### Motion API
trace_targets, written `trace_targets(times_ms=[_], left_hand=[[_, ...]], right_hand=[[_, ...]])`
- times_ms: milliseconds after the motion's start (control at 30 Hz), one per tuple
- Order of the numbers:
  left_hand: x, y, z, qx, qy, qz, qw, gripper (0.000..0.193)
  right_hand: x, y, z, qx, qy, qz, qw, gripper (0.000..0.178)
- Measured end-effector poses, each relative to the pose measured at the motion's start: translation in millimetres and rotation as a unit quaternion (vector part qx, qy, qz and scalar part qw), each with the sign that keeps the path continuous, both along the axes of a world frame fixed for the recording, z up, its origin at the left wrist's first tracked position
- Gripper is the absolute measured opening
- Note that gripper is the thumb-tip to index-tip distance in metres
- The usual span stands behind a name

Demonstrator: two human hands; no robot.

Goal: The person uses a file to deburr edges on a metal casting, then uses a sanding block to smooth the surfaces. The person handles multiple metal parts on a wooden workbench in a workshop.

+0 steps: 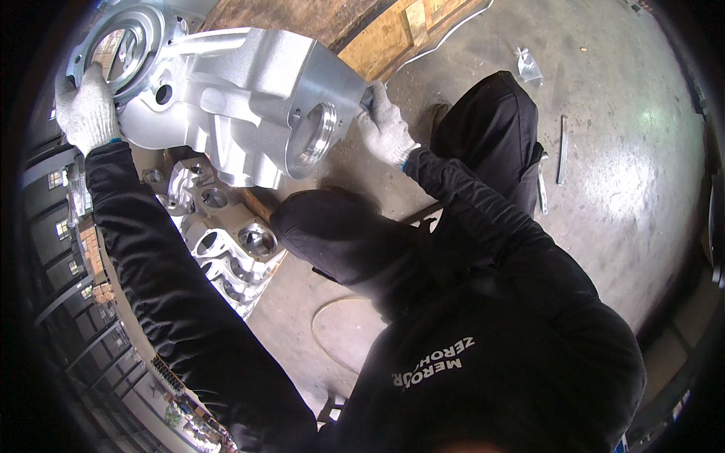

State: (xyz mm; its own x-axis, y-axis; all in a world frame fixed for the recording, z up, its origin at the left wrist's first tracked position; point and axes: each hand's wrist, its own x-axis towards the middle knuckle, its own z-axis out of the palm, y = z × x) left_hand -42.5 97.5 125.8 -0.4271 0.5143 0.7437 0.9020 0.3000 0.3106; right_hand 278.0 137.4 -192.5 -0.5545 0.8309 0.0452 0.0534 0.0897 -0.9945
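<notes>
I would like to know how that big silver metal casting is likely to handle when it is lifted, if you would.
The casting looks thick-walled and solid, so probably heavy and fully rigid. Both gloved hands, left hand and right hand, grip opposite ends, suggesting an awkward load. Its smooth machined faces may be slippery.

Glossy grey concrete floor [642, 174] — wooden pallet [393, 34], window glare

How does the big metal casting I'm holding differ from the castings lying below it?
The held casting is lifted, gripped at both ends by the left hand and right hand; the stacked castings lie untouched beneath. The held casting looks larger and shows its broad flanks; the stacked castings show mainly their round bores. Both are bright, silvery machined metal.
</notes>
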Motion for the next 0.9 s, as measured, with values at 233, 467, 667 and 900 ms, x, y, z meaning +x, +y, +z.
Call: trace_targets(times_ms=[233,467,667,900], left_hand=[[-17,-1,-1,0.004,0.017,0.014,1.0,0.056],[-19,-1,0,-0.004,0.06,0.082,0.995,0.065],[-46,-8,11,-0.023,0.065,0.102,0.992,0.071],[-34,5,7,-0.042,0.065,0.156,0.985,0.055]], right_hand=[[-3,-1,-2,-0.001,0.004,-0.006,1.0,0.033],[-2,2,7,-0.006,-0.039,0.001,0.999,0.037],[-8,-9,4,0.05,-0.035,-0.032,0.998,0.044],[-7,-12,8,0.003,-0.049,-0.034,0.998,0.048]])
